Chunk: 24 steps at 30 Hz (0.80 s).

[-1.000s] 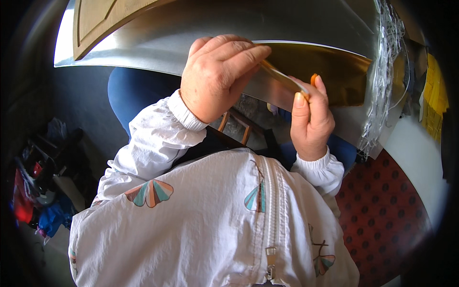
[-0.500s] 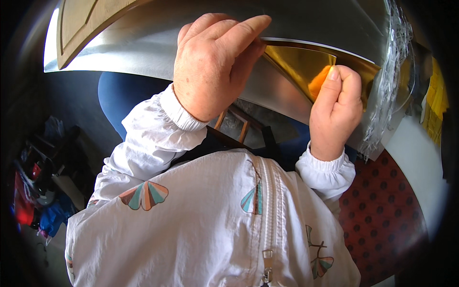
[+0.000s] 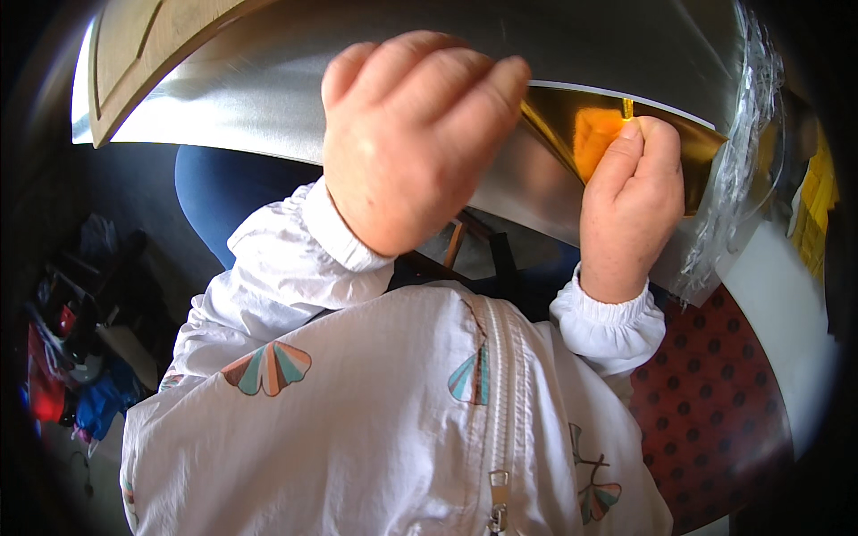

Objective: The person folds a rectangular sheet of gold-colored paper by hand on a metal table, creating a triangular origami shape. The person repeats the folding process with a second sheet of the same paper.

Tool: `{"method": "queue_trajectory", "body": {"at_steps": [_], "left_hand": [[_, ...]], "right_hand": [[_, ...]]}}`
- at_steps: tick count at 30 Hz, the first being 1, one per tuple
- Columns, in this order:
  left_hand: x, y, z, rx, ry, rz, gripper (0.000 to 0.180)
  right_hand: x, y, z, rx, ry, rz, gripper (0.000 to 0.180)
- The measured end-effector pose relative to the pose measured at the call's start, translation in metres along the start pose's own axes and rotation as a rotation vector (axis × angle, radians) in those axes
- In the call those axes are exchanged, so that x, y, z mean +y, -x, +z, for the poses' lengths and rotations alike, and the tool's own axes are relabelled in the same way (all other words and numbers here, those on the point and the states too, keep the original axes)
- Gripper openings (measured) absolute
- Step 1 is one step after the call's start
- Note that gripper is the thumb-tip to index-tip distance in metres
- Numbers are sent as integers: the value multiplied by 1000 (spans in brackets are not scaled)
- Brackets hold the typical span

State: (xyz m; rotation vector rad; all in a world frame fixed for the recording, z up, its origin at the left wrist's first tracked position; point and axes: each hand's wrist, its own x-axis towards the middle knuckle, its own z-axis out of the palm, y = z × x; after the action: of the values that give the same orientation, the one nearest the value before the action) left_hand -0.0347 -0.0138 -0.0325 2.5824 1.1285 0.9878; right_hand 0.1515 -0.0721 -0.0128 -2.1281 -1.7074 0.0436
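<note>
A shiny gold foil sheet [image 3: 556, 109] with a pale upper edge lies over the metal tabletop [image 3: 277, 98]. My right hand [image 3: 631, 201] pinches it between thumb and bent forefinger, and the foil shows an orange reflection beside the thumb. My left hand [image 3: 407, 147] is closed, knuckles up, at the foil's left end. Its fingertips are tucked out of sight and slightly blurred, so what they hold cannot be made out.
A wooden panel [image 3: 121, 67] rests at the upper left. Clear plastic strands [image 3: 737, 170] hang at the right, with yellow material [image 3: 815, 192] beyond. Below is a red dotted stool seat [image 3: 710, 411]. Mixed items [image 3: 94, 357] are piled at the lower left.
My left hand has curled its extended fingers inward and shifted slightly right and toward me. My right hand keeps its pinch on the foil, whose visible folds have changed shape.
</note>
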Motion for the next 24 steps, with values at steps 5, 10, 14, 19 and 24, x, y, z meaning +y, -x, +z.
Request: {"method": "queue_trajectory", "body": {"at_steps": [5,10,14,19,24], "left_hand": [[17,19,-5,-171,-20,188,34],[28,28,0,-367,4,50,57],[29,28,-1,-428,-7,26,63],[33,26,0,-387,54,-19,65],[33,25,0,-374,91,-44,67]], "right_hand": [[4,-2,1,-32,-3,-15,11],[3,-4,-1,-49,-16,3,12],[2,-4,-1,-53,26,7,13],[3,-4,0,-17,42,-29,13],[4,-3,2,-30,46,-6,12]]}}
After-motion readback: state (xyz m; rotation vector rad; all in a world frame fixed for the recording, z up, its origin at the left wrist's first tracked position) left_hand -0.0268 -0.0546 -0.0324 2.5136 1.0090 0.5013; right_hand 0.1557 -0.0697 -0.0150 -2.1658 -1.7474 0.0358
